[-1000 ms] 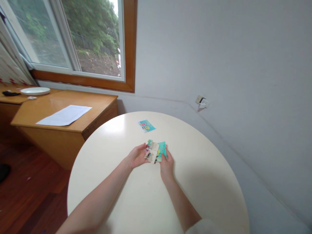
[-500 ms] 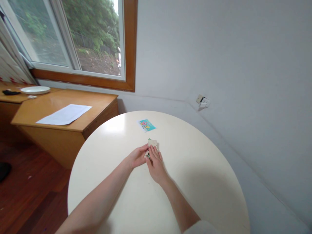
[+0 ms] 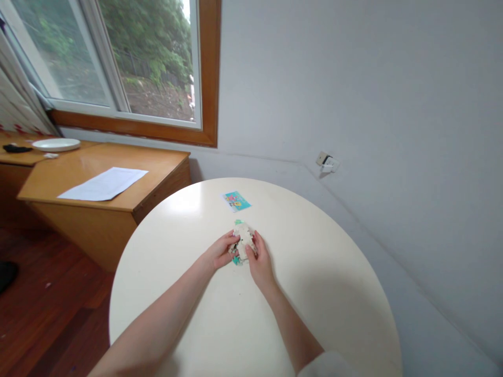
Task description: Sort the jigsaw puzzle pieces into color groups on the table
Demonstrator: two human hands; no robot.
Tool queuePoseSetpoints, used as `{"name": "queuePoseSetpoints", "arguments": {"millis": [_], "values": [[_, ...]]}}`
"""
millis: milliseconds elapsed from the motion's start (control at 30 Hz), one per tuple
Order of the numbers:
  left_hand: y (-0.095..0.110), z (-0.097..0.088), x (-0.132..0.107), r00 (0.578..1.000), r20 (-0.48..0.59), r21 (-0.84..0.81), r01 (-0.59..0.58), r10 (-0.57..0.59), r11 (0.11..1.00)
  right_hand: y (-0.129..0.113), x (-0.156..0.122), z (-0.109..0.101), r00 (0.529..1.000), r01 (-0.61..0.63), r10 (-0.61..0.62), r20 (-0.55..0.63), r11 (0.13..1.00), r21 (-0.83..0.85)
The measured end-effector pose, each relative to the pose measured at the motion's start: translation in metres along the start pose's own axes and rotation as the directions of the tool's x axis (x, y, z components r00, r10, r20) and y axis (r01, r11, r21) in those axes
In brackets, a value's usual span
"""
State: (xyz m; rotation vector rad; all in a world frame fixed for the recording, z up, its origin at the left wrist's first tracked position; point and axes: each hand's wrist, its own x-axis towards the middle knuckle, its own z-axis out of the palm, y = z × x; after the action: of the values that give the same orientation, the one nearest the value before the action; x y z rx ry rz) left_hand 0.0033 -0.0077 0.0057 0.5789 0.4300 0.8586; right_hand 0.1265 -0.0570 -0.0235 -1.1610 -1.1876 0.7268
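A small stack of puzzle pieces point(image 3: 243, 243), pale cardboard backs up with teal edges showing, rests on the round cream table point(image 3: 322, 272). My left hand point(image 3: 220, 252) grips the stack from the left, fingers curled against it. My right hand point(image 3: 260, 262) closes on it from the right, thumb and fingers pressed to its side. Farther out on the table lies a small teal picture card point(image 3: 236, 200), apart from both hands.
A wooden desk point(image 3: 98, 193) stands at the left under the window, bearing a white sheet of paper point(image 3: 104, 184) and a white plate point(image 3: 56, 144). A wall socket point(image 3: 326, 163) sits at the right. Dark wooden floor lies below left.
The spread teal pieces have been gathered into one compact stack. My right hand swept over them from the right and now holds the stack's side; my left hand stayed in place.
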Motion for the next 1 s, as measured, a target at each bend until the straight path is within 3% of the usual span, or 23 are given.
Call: {"name": "queuePoseSetpoints", "arguments": {"millis": [100,267,433,633,800,1000], "values": [[0.000,0.000,0.001,1.000,-0.019,-0.011,-0.021,0.021,1.000,0.008,0.003,0.002,0.991,-0.116,0.107,0.078,0.987,0.114],[0.001,0.003,0.000,0.997,-0.039,-0.020,-0.064,0.064,0.998,0.001,0.002,0.004,0.978,-0.174,0.145,0.150,0.964,0.201],[0.003,0.005,-0.001,0.998,0.017,-0.044,-0.056,0.057,0.997,-0.009,0.003,0.005,0.978,-0.199,0.177,0.112,0.952,0.234],[0.002,0.004,0.000,0.996,-0.024,-0.008,-0.092,0.092,0.996,-0.009,0.004,0.005,0.972,-0.235,0.221,0.081,0.932,0.277],[0.000,0.002,0.002,0.993,-0.046,0.036,-0.107,0.109,0.994,-0.013,0.006,0.000,0.975,-0.220,0.216,0.043,0.962,0.163],[0.000,0.002,0.005,0.991,-0.081,-0.028,-0.108,0.105,0.994,-0.013,0.006,-0.002,0.973,-0.232,0.230,0.031,0.960,0.158]]}}
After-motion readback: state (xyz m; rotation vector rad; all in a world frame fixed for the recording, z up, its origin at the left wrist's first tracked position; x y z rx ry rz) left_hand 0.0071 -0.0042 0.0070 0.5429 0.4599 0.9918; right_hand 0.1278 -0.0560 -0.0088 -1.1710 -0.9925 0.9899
